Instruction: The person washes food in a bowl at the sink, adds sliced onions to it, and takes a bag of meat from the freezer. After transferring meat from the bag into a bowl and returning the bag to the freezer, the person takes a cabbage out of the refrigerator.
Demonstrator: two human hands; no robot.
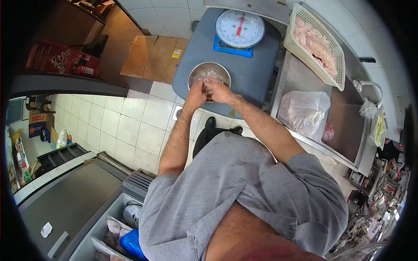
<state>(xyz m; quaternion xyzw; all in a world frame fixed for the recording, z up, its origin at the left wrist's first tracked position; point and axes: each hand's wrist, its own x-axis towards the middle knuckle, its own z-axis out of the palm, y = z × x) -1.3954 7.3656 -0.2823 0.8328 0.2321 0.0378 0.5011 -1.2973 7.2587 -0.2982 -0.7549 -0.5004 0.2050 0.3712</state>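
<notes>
A round metal bowl [227, 78] stands near the front edge of the blue-grey table [257, 82]. My left hand [197, 94] is over its near left side, with the fingers bent inward. From the right, my right hand [218, 90] reaches into the bowl, its fingers curled and meeting those of my left. Small pale, wet-looking bits show in the bowl around my fingertips. What the fingers grip is too small and too covered to name. Behind the bowl sits a dial scale [240, 28] with a blue base and a red needle.
At right, a metal sink counter [300, 71] holds a white basket [337, 48] of pale raw meat and a filled plastic bag [303, 111]. Flattened cardboard [152, 58] lies left of the table. An open chest freezer [104, 222] with bagged goods is at lower left.
</notes>
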